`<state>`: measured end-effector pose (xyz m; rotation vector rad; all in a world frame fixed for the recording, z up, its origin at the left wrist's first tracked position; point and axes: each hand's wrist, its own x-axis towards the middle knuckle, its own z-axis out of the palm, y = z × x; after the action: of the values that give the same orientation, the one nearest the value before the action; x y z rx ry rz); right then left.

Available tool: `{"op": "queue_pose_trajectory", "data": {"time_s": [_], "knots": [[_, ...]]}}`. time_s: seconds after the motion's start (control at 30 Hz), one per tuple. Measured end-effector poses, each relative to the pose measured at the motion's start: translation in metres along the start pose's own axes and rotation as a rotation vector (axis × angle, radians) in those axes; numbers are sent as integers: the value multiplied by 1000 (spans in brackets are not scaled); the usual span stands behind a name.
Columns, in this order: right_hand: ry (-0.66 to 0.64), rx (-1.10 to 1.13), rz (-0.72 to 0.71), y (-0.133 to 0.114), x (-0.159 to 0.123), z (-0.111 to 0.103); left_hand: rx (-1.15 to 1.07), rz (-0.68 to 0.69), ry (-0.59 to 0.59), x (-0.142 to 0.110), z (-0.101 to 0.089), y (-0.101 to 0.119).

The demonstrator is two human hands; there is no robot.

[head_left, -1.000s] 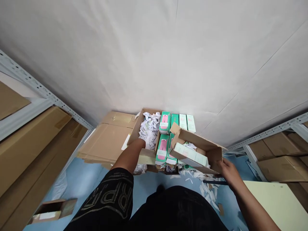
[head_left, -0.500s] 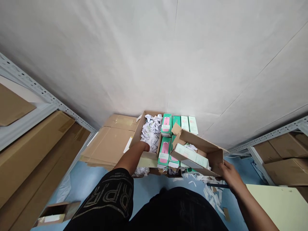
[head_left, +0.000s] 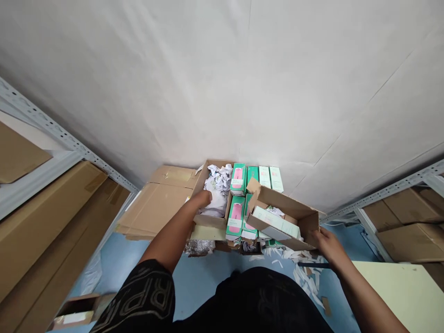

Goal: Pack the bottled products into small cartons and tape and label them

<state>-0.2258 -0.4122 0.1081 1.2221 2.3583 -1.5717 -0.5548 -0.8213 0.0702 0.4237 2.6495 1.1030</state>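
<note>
My right hand grips the right end of an open cardboard box, which sits tilted over the green cartons. Inside that box lie a pale green-and-white carton and a little crumpled paper. My left hand reaches into another cardboard box, filled with crumpled white paper. Its fingers are closed around some of this paper and partly hidden by it. Between the two boxes stand several green cartons with pink panels.
Flattened cardboard is stacked on the left. Metal shelving with large cartons rises at the left, and more cartons stand at the right. Paper strips litter the blue floor near a pale yellow board. A wall is behind.
My left hand has moved slightly up and left in the paper-filled box, and white paper beneath it has shifted and bunched. My right hand still holds the tilted box, nearly unmoved.
</note>
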Motion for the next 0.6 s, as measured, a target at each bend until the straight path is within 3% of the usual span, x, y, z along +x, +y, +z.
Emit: {"op": "queue_pose_trajectory", "data": {"time_s": [0.1,0.17,0.27,0.6], "knots": [[-6,-18,7,-5,2,2,74,1,3,-5,-35,7],[-6,-25,-4,-8,3,4,113,45,67,-13,-55,13],[3,-40,-12,-10,4,7,122,78,147,-21,-67,20],[22,-51,-32,-13,-3,11,135,-27,-8,-20,-21,-1]]}}
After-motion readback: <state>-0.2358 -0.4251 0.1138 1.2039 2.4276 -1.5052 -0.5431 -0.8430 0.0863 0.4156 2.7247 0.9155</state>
